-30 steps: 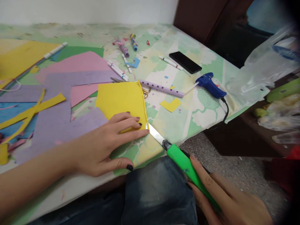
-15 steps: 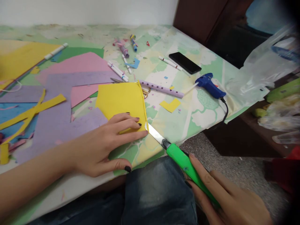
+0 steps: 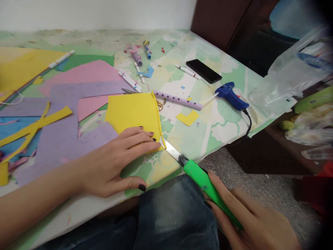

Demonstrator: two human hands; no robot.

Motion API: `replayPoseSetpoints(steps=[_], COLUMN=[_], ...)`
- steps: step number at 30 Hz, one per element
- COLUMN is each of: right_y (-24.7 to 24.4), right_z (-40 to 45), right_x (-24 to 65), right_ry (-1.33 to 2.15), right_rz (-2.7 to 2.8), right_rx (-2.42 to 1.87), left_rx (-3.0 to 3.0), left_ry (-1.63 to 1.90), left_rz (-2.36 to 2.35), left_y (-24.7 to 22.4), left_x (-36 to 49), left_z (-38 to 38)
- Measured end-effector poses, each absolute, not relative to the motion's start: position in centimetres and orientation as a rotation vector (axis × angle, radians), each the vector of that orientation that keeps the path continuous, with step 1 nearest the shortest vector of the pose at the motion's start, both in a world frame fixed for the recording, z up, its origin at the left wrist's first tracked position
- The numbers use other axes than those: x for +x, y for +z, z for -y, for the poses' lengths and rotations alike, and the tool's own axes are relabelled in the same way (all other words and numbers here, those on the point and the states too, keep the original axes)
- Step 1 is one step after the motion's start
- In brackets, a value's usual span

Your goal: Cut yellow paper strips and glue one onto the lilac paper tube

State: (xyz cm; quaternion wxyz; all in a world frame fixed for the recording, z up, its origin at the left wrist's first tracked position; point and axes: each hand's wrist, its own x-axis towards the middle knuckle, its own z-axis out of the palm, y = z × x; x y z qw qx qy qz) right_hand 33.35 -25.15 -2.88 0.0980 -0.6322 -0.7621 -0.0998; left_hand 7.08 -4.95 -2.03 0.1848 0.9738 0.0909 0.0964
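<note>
At my far left, crossed yellow strips [image 3: 56, 116] lie over blue and purple foam, and a big purple sheet [image 3: 59, 121] and a pink sheet [image 3: 96, 71] overlap beyond my forearm. My left hand [image 3: 109, 166] rests palm down, fingers a little spread and thumb held apart, closed around nothing; its fingertips lie on the near right corner of the yellow sheet [image 3: 132, 111]. That sheet lies flat ahead of my left hand, the nearer one, and up and to the left of my right. Beyond its far edge, two white markers [image 3: 130, 80] lie side by side, and scissors with gold handles [image 3: 161, 104] sit partly under it.

Down the sheet's right side runs a narrow yellow strip [image 3: 159, 119], its long axis pointing away from me and leaning slightly left. The metal blade [image 3: 171, 150] meets it at the near end, slanting across its line, and my nearest left fingertip is just beside the blade's tip, the tightest spot here. From there the green handle [image 3: 200, 177] comes back down to the right, into my right hand [image 3: 252, 215], whose fingers are wrapped around it.

Past the strip lie a dotted purple tube [image 3: 178, 100], a yellow offcut [image 3: 187, 118], a black phone [image 3: 203, 71] and a blue glue gun [image 3: 231, 96], all apart from the blade. A plastic bag [image 3: 281, 76] slumps farthest right.
</note>
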Motion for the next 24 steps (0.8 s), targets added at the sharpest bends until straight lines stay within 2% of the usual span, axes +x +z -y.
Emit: replayPoseSetpoints(steps=[9, 24], right_y=[-2.1, -2.0], right_z=[24.8, 24.7], right_x=[32.9, 33.3], right_ry=[-0.066, -0.074], right_rz=[2.252, 2.302], right_rx=[-1.834, -1.805], left_rx=[2.802, 2.725], left_ry=[0.207, 0.221], left_rz=[-0.267, -0.207], left_y=[-1.8, -1.6], left_x=[7.7, 7.4], left_z=[5.0, 4.8])
